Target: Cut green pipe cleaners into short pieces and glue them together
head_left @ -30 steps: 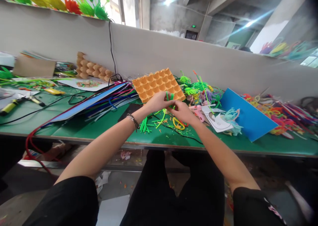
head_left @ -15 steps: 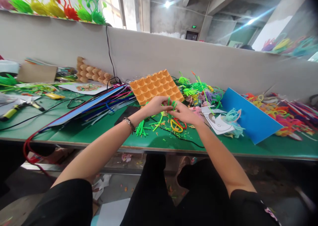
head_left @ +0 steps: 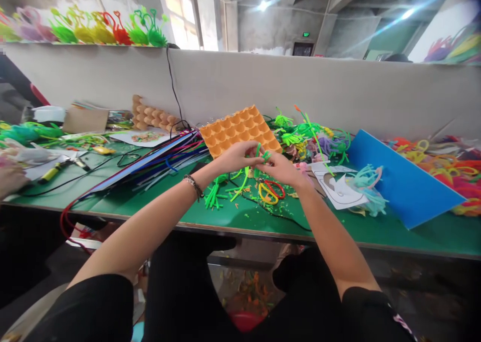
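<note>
My left hand point(head_left: 235, 157) and my right hand point(head_left: 278, 167) meet above the green table point(head_left: 248, 214), both pinched on a small bundle of green pipe cleaners point(head_left: 260, 154) held between them. Cut green pipe-cleaner pieces point(head_left: 215, 194) lie on the table below my left wrist. Red and yellow loops point(head_left: 271, 189) lie under my right hand. An orange egg tray point(head_left: 239, 130) leans just behind my hands.
A blue sheet point(head_left: 402, 181) and white paper cutouts point(head_left: 340, 189) lie to the right. Long coloured pipe cleaners and a blue board point(head_left: 150, 159) spread to the left. A black cable point(head_left: 173, 89) runs up the grey partition. Another person's hand point(head_left: 9, 179) rests at the far left.
The view has shifted a little; my hands stay together on the green bundle and keep working it. Another person's hand has come into view at the far left.
</note>
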The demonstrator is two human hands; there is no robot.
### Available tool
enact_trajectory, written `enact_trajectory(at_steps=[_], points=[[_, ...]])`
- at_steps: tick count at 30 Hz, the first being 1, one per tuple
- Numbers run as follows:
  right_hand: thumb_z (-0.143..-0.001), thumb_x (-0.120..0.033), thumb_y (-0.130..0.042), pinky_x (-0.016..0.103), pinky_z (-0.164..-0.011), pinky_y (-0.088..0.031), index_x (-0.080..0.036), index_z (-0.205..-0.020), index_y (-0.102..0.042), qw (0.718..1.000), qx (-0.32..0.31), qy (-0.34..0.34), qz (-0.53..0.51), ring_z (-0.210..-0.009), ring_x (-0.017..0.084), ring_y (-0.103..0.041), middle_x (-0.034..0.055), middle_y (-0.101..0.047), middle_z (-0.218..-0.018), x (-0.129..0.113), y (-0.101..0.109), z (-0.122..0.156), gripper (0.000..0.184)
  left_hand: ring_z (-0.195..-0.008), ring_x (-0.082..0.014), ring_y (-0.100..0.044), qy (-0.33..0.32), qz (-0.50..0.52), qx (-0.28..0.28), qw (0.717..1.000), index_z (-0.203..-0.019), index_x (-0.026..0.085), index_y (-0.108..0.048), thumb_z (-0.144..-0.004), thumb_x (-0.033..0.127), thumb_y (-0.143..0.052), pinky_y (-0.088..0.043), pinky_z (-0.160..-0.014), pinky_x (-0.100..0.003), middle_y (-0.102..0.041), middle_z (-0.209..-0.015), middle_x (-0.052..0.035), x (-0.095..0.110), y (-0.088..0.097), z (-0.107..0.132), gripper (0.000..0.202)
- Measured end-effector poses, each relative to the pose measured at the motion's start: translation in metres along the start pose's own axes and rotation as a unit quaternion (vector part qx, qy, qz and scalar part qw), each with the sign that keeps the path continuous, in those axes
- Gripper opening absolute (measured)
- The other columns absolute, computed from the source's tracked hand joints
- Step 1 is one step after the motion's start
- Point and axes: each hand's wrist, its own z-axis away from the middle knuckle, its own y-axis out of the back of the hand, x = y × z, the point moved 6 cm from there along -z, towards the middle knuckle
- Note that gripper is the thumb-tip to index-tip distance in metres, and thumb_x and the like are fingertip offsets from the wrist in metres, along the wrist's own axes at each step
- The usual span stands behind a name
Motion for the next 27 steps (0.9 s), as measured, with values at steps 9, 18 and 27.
enact_trajectory(at_steps=[9,18,27], points=[[-0.080,-0.047,-0.054,0.025,-0.053,-0.032,-0.016,-0.077,-0.060,0.999,0.038,-0.017,-0.008,-0.062,0.011,-0.043,0.0007,-0.051,-0.070,0.018,0.002,0.014,0.031,-0.070,-0.0096,-0.052,-0.022,0.006,0.031,0.999,-0.089,0.017,-0.058,-0.079,0.033,-0.057,-0.042,-0.061,-0.021,-0.055,-0.077,-0.0020,0.005,-0.015,0.022,0.019],[-0.075,-0.040,-0.062,0.025,-0.056,-0.039,-0.018,-0.090,-0.058,0.991,0.062,-0.035,-0.114,-0.064,0.011,-0.049,-0.0001,-0.056,-0.073,0.038,-0.007,0.010,0.027,-0.068,-0.0089,-0.054,0.032,0.156,0.060,0.985,-0.096,0.018,-0.055,-0.075,0.031,-0.062,-0.046,-0.059,-0.020,-0.059,-0.085,-0.0036,-0.020,-0.030,0.022,0.025],[-0.077,-0.026,-0.060,0.025,-0.054,-0.042,-0.021,-0.086,-0.051,0.987,0.069,-0.057,-0.133,-0.061,0.011,-0.052,-0.0021,-0.054,-0.069,0.045,-0.010,-0.009,0.014,-0.056,-0.0062,-0.045,0.086,0.175,0.038,0.980,-0.075,0.016,-0.054,-0.072,0.027,-0.063,-0.036,-0.050,-0.019,-0.049,-0.062,0.0030,-0.052,-0.040,0.009,0.014]])
